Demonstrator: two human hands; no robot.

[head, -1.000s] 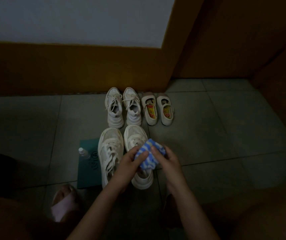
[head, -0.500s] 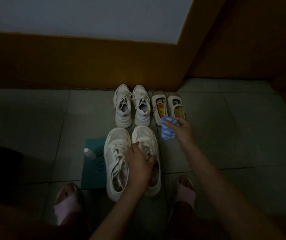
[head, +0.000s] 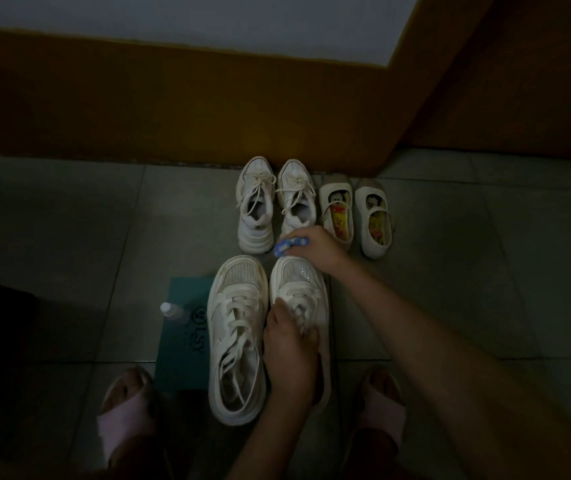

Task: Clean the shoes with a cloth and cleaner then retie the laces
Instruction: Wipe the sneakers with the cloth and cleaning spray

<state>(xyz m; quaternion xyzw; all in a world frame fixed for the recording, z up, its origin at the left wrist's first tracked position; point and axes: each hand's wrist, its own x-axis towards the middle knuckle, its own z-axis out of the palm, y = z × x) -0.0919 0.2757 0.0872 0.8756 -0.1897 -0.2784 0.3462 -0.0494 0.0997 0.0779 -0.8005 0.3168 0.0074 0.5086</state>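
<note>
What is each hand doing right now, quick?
Left hand: closed, holding the sneaker.
Right hand: closed, holding the cloth.

Near sneakers white, mesh toes speckled silver. Far sneakers white, cream laces. Cloth blue-and-white striped. Strap shoes cream, insoles printed red and yellow cartoon. Mat teal, dark logo. Bottle clear, white cap. Slippers pale pink. Floor grey-green tile. Wall ochre below, white above.
</note>
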